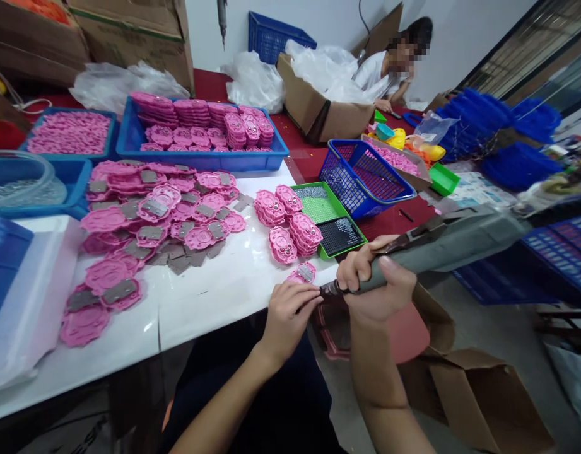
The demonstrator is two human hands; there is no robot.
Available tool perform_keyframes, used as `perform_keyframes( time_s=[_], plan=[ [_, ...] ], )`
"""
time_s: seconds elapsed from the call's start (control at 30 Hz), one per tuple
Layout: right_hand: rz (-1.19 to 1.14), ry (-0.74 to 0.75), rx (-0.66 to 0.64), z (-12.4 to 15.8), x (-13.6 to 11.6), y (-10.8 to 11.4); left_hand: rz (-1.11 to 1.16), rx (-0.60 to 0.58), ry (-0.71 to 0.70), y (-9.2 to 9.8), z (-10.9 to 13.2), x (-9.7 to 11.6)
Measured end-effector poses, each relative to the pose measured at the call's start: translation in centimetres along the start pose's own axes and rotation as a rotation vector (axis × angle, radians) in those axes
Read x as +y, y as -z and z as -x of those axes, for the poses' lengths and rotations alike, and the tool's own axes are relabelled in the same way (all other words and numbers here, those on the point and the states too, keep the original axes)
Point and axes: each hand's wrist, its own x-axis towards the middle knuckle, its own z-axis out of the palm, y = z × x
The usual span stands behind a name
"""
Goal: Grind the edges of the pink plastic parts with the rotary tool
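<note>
My right hand (375,284) is wrapped round the grey body of an electric screwdriver (441,243), held sideways with its tip pointing left. My left hand (290,309) is closed in a pinch at the tool's tip (328,291); what its fingers hold is too small to make out. Just beyond the left hand a pink plastic piece with a metal plate (303,273) lies at the edge of the white table (214,296). Small stacks of pink pieces (290,224) stand behind it.
A heap of pink pieces with metal plates (148,221) covers the table's left. Blue trays of pink parts (200,129) sit behind. A green screw tray (330,221) and blue basket (366,176) lie right. Another person (394,60) sits at the far end. Cardboard boxes (479,391) are on the floor.
</note>
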Motion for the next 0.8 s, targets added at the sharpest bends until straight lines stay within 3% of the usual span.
perform_keyframes(
  time_s=[0.47,0.7,0.8],
  plan=[
    [0.011,0.063,-0.082,0.2,-1.0,-0.2,0.310,-0.058,0.199,0.3,-0.3,0.9],
    [0.037,0.038,-0.032,0.7,-1.6,0.0,0.286,-0.112,0.095,0.5,-0.3,0.5],
    [0.066,0.038,0.015,0.7,-1.4,0.2,0.145,-0.112,0.007,0.8,-0.2,0.2]
  ],
)
